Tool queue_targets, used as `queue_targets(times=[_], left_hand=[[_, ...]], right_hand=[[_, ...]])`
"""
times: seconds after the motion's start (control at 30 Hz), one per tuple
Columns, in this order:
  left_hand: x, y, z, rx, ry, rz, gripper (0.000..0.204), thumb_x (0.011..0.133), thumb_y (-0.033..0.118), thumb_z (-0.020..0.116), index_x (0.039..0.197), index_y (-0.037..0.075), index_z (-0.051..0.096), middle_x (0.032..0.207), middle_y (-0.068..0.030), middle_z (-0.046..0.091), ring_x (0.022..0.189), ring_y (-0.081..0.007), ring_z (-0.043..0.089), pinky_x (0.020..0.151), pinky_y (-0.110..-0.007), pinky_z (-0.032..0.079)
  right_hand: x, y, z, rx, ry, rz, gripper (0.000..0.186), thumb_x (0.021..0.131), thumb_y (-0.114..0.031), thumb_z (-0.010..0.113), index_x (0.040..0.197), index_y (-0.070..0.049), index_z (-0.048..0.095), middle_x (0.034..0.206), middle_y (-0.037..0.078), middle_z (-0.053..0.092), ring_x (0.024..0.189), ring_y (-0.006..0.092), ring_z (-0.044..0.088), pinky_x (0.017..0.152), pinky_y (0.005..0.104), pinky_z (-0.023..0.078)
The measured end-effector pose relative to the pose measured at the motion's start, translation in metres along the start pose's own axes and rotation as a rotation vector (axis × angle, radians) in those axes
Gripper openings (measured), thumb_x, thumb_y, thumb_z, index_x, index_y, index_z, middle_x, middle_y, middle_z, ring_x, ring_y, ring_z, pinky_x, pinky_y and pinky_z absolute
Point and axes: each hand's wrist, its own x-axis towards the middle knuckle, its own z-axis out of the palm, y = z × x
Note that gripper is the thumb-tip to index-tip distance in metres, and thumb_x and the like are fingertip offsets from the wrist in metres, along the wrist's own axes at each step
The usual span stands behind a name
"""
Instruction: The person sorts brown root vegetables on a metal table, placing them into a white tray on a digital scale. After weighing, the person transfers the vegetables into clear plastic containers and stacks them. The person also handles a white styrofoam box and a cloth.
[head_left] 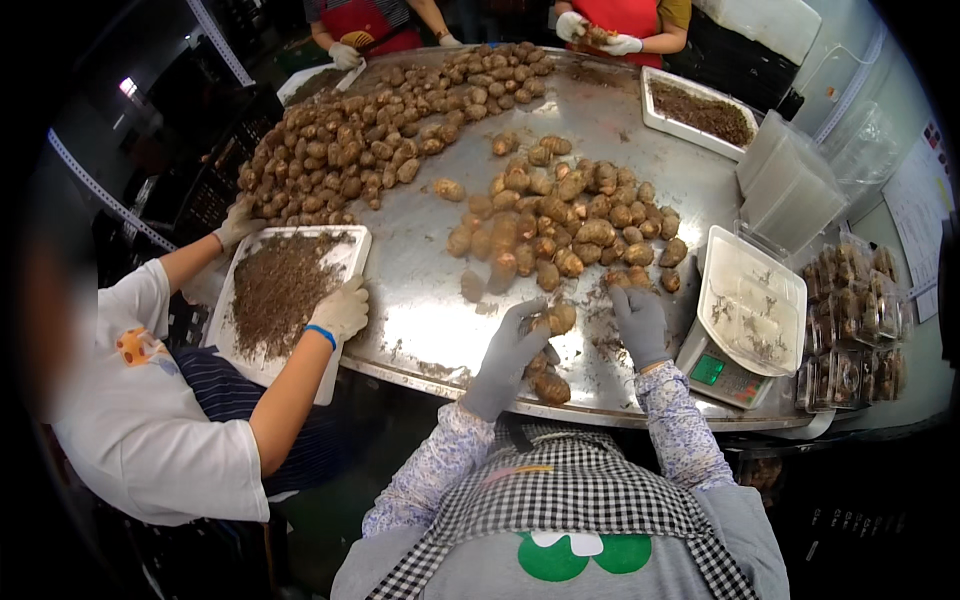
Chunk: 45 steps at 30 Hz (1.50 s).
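My left hand (506,358), in a grey glove, has its fingers and thumb around the left end of a brown taro (560,318) at the table's near edge. Another taro (551,387) lies just below that hand, and others there are partly hidden by it. My right hand (640,327), also gloved in grey, rests its outstretched fingers by the near side of a loose heap of taros (597,232), with no taro in its grasp. Several taros (503,248) on the heap's left side are smeared by motion.
A larger taro pile (340,150) covers the far left of the metal table (410,255). At left a co-worker's gloved hands hold a white tray (361,250) of dirt. A scale (718,372) bearing a white tray (790,300) and packed clear boxes (850,325) stand right. Two people work opposite.
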Motion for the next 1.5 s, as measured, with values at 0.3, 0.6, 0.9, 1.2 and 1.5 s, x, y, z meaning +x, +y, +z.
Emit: queue_targets(times=[0.3, 0.6, 0.9, 1.2, 1.5], left_hand=[[-0.010, 0.003, -0.059, -0.018, 0.314, -0.068, 0.047, 0.101, 0.022, 0.059, 0.141, 0.002, 0.047, 0.117, -0.0106, 0.060, 0.091, -0.0110, 0.061, 0.073, -0.022, 0.052], [-0.031, -0.024, -0.086, -0.041, 0.290, -0.181, 0.044, 0.102, 0.029, 0.058, 0.137, 0.001, 0.053, 0.112, -0.0072, 0.064, 0.092, -0.0108, 0.059, 0.078, -0.025, 0.052], [-0.038, -0.015, -0.077, -0.325, 0.101, -0.010, 0.039, 0.100, 0.010, 0.057, 0.136, -0.003, 0.048, 0.118, -0.0077, 0.063, 0.100, -0.0141, 0.063, 0.078, -0.025, 0.056], [-0.022, 0.012, -0.039, 0.157, 0.111, 0.081, 0.047, 0.094, 0.005, 0.064, 0.137, -0.004, 0.048, 0.118, -0.0123, 0.063, 0.097, -0.0170, 0.066, 0.086, -0.030, 0.056], [-0.017, 0.014, -0.002, 0.382, 0.187, 0.112, 0.052, 0.081, 0.005, 0.077, 0.128, 0.000, 0.054, 0.113, -0.0110, 0.060, 0.103, -0.0186, 0.062, 0.085, -0.031, 0.054]], right_hand=[[-0.014, -0.028, 0.021, 0.092, -0.029, -0.076, 0.027, 0.091, -0.015, 0.059, 0.116, -0.009, 0.068, 0.116, 0.018, 0.067, 0.108, 0.0367, 0.063, 0.094, 0.0435, 0.050], [0.007, -0.079, 0.052, 0.107, -0.350, -0.212, 0.028, 0.094, -0.027, 0.062, 0.086, -0.002, 0.073, 0.089, 0.015, 0.070, 0.083, 0.0337, 0.066, 0.079, 0.0435, 0.053], [-0.016, -0.088, 0.070, 0.161, -0.409, -0.227, 0.028, 0.094, -0.022, 0.065, 0.118, -0.009, 0.069, 0.114, 0.012, 0.069, 0.103, 0.0285, 0.066, 0.091, 0.0380, 0.053], [-0.021, -0.105, 0.026, 0.538, -0.499, 0.104, 0.040, 0.100, -0.029, 0.059, 0.132, -0.005, 0.061, 0.116, 0.012, 0.070, 0.106, 0.0182, 0.065, 0.092, 0.0315, 0.051], [-0.039, -0.083, 0.003, 0.947, -0.719, 0.195, 0.053, 0.103, -0.031, 0.057, 0.145, 0.000, 0.049, 0.137, 0.012, 0.058, 0.124, 0.0193, 0.056, 0.107, 0.0314, 0.044]])
